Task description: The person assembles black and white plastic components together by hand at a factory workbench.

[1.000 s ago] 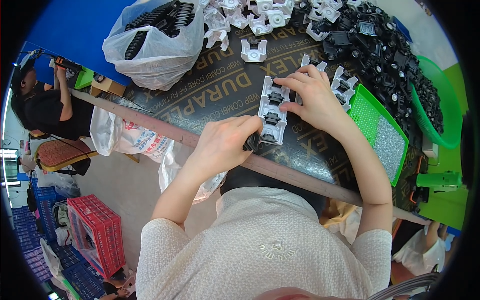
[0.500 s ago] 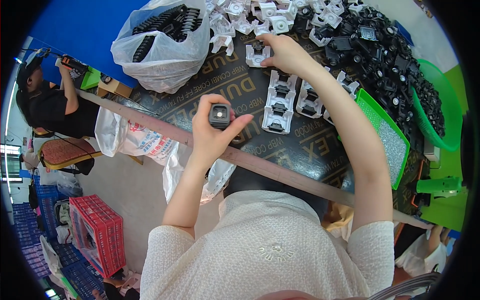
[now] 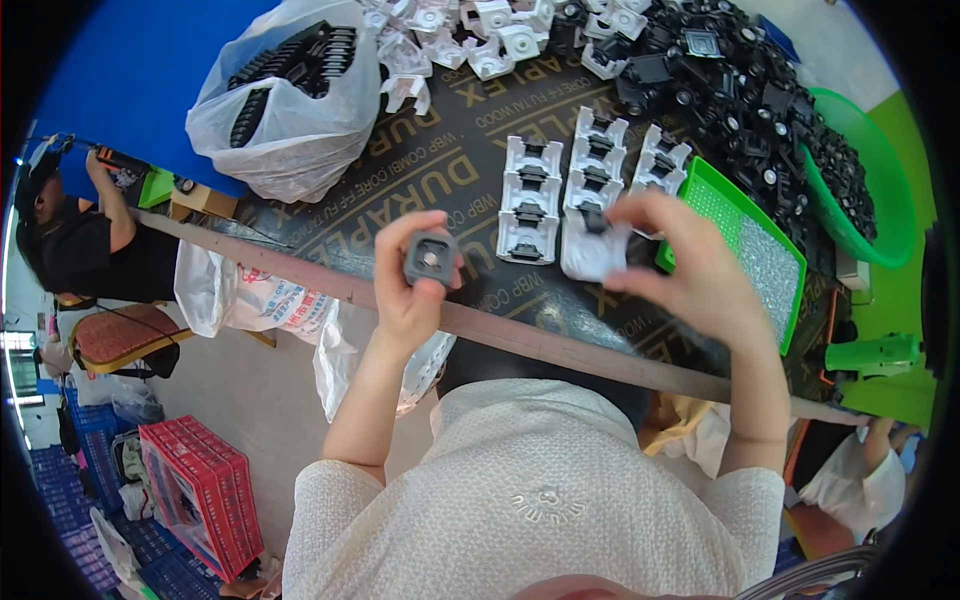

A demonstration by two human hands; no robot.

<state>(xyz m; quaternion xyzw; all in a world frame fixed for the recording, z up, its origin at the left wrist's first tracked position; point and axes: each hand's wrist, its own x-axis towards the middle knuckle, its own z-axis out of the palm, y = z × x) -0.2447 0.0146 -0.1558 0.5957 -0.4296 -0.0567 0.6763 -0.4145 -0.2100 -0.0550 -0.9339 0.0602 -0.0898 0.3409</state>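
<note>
My left hand (image 3: 410, 285) is closed around a dark grey square block (image 3: 431, 258), its hollow top facing up with a small round piece in the middle. My right hand (image 3: 675, 260) grips a white plastic part (image 3: 592, 250) between thumb and fingers; both are blurred by motion. This part is at the near end of a row of white parts with black inserts (image 3: 597, 160). To its left stands a similar row (image 3: 530, 200), and to its right a third row (image 3: 660, 160), partly hidden by my right hand.
Loose white parts (image 3: 440, 45) and a heap of black parts (image 3: 720, 110) lie at the back. A plastic bag (image 3: 290, 150) of black pieces stands at left. On the right are a green tray (image 3: 700, 205) of small silvery pieces and a green basket (image 3: 900, 190). A co-worker (image 3: 75, 220) sits far left.
My right hand has come from the far side of the table to the near end of the middle row with a white part. My left hand has tilted the grey block slightly.
</note>
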